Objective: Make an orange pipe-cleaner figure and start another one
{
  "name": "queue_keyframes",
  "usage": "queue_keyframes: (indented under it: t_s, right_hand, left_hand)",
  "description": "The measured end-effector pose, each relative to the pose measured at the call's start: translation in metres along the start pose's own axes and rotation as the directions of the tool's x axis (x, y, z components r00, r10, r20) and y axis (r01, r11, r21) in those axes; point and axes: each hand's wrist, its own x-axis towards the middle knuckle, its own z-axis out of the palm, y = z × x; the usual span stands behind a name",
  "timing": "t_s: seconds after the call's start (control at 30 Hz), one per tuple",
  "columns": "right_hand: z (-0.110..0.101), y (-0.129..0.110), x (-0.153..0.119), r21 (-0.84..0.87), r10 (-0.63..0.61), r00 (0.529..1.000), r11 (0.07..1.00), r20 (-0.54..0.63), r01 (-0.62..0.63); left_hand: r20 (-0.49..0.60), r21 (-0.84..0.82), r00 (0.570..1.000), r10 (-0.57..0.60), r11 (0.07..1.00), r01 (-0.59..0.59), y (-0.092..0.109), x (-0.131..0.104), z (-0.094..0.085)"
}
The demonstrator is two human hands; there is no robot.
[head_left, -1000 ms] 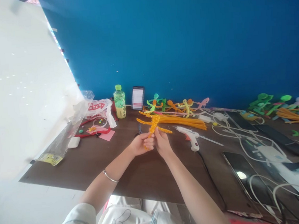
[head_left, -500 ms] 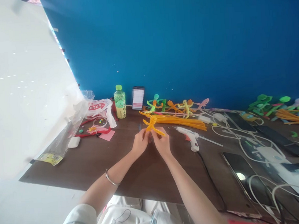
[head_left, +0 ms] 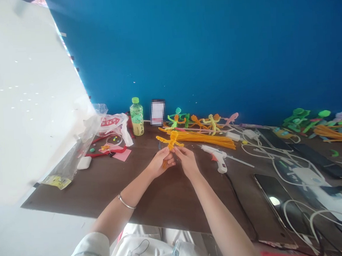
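An orange pipe-cleaner figure (head_left: 173, 138) is held up over the table, its arms spread to both sides. My left hand (head_left: 162, 161) is closed around its lower part, and a bit of orange shows below the fingers. My right hand (head_left: 186, 160) pinches the figure from the other side, thumb and finger at its lower body. Just behind lies a bundle of orange pipe cleaners (head_left: 209, 139). To the right of my right hand rests a white glue gun (head_left: 219, 159).
A green-capped bottle (head_left: 137, 118) and a propped phone (head_left: 158, 112) stand at the back. Small coloured figures (head_left: 212, 122) line the wall. Plastic bags (head_left: 113, 125) and a white case (head_left: 84, 162) lie left. Cables and a dark phone (head_left: 280, 202) are on the right.
The orange figure has turned and stands more upright. My left fingers have curled in below it, and my right hand has shifted slightly to the right.
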Motion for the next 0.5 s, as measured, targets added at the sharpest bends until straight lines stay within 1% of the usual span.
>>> queue_keyframes:
  t_s: [0.07,0.13,0.23,0.33,0.4,0.5]
  right_hand:
    - [0.000,0.001,0.000,0.074,0.023,0.999,0.997,0.047,-0.027]
    - [0.001,0.000,-0.001,0.133,0.031,0.993,0.990,0.118,-0.047]
    - [0.004,-0.005,-0.006,0.176,0.043,0.979,0.981,0.200,-0.079]
    - [0.007,-0.010,-0.010,0.230,0.054,0.966,0.966,0.251,-0.114]
    - [0.009,-0.011,-0.012,0.244,0.042,0.960,0.963,0.278,-0.112]
    - [0.008,-0.010,-0.012,0.224,0.003,0.966,0.972,0.257,-0.063]
  left_hand:
    - [0.066,-0.079,0.995,-0.072,0.994,0.077,0.004,-0.001,-0.001]
    - [0.109,-0.144,0.983,-0.151,0.976,0.166,0.006,-0.003,-0.002]
    - [0.097,-0.217,0.963,-0.249,0.939,0.265,0.008,-0.007,-0.001]
    - [0.058,-0.276,0.960,-0.275,0.919,0.280,0.008,-0.010,0.000]
    - [0.049,-0.294,0.956,-0.289,0.911,0.290,0.008,-0.010,0.000]
    - [0.089,-0.293,0.946,-0.312,0.899,0.325,0.006,-0.009,-0.002]
